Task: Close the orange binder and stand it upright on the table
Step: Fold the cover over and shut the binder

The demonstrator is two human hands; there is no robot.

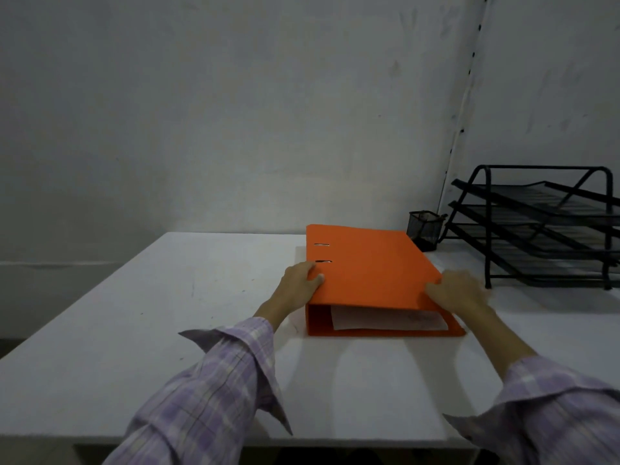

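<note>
The orange binder point(369, 266) lies flat on the white table point(167, 313), its top cover down but slanting, with white paper point(389, 319) showing in the gap at the near end. My left hand point(300, 280) grips the binder's left side at the spine, thumb on top of the cover by the two slots. My right hand point(458, 292) holds the cover's near right corner, fingers curled over the edge.
A black mesh pen cup point(424, 229) stands just behind the binder's far right corner. A black three-tier wire tray rack point(543, 229) fills the table's right side. The wall is close behind the table. The table's left half is bare white surface.
</note>
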